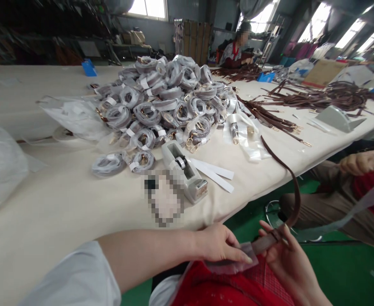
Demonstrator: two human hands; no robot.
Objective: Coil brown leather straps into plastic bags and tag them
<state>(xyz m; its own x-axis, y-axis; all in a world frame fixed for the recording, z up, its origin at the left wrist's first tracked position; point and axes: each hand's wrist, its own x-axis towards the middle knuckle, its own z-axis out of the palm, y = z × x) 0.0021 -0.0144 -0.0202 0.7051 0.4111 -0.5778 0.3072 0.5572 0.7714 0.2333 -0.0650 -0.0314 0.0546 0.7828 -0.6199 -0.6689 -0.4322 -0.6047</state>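
Observation:
My left hand (pixel 218 243) pinches a clear plastic sleeve (pixel 234 267) over my lap, its thumb on top. A brown leather strap (pixel 296 191) enters the sleeve's open end, and the sleeve covers part of it. Around the strap, near a small keeper loop, the fingers of my right hand (pixel 287 259) are closed. From there the strap bends upward, and its far end lies on the table edge. Just beyond my left forearm are a grey tape dispenser (pixel 187 172) and a blurred-out flat object (pixel 166 199).
A large heap of coiled, wrapped straps (pixel 170 100) covers the table's middle. Loose brown straps (pixel 320 100) and white paper strips (pixel 217 174) lie rightward. Plastic film (pixel 75 117) lies left. A co-worker's hands (pixel 365 161) are close on my right; another person (pixel 237 51) sits at the far side.

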